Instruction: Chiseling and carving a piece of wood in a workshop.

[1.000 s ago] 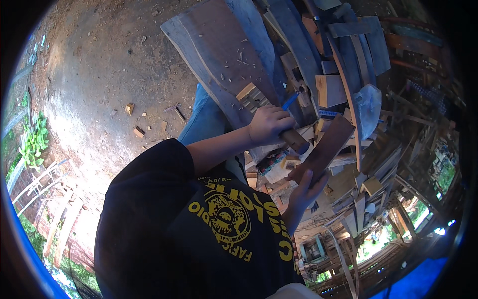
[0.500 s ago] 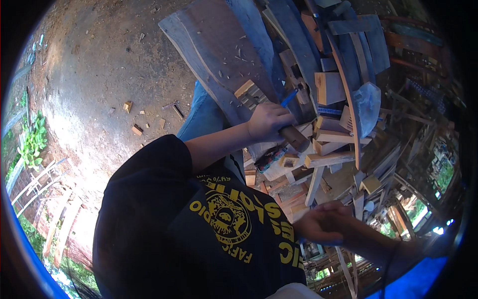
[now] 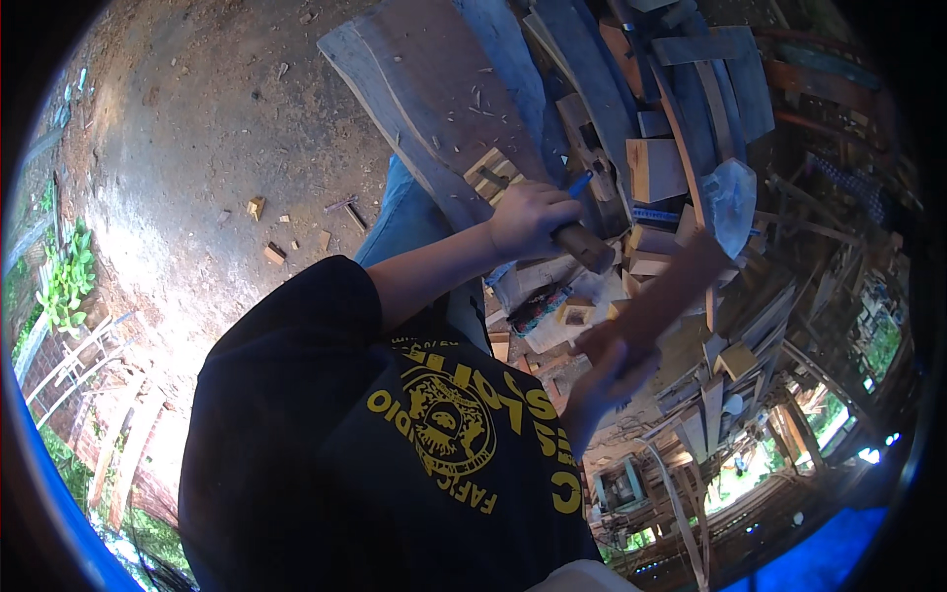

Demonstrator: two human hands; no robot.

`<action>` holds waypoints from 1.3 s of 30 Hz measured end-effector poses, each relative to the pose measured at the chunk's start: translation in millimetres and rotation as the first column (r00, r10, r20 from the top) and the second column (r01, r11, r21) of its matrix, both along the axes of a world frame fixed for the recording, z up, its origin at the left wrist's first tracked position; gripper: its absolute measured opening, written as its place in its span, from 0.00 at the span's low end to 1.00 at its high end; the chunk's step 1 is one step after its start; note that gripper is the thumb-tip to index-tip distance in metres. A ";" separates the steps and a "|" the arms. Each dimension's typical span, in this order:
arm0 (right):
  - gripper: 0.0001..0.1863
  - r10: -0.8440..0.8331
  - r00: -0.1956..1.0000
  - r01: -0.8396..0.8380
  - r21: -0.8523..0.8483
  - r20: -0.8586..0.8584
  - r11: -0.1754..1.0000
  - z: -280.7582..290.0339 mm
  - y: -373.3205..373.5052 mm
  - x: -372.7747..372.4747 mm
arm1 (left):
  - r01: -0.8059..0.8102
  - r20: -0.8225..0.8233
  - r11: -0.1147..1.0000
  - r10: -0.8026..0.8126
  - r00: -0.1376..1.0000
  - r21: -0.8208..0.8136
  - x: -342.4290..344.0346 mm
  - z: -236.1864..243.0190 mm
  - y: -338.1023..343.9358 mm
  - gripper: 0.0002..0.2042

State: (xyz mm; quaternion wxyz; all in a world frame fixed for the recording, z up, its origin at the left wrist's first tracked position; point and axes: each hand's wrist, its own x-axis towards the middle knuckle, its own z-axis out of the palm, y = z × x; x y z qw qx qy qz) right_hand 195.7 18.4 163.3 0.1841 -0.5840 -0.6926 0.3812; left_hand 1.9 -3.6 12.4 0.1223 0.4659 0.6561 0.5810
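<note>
Left hand point(image 3: 533, 219) is clamped on chisel handle point(image 3: 584, 247), its butt pointing lower-right toward blurred wooden bat point(image 3: 661, 304), gripped crosswise and apart by right hand point(image 3: 604, 383).

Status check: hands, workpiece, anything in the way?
Left hand gripping chisel over light wood block. Right hand holding wooden bar, blurred. Shavings scattered on board.
</note>
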 end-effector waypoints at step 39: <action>0.30 0.075 0.937 0.027 0.286 -0.340 0.958 63.3 17.9 37.5 | 0.017 0.026 0.981 -0.013 1.000 -0.192 7.2 -15.1 -22.3 0.14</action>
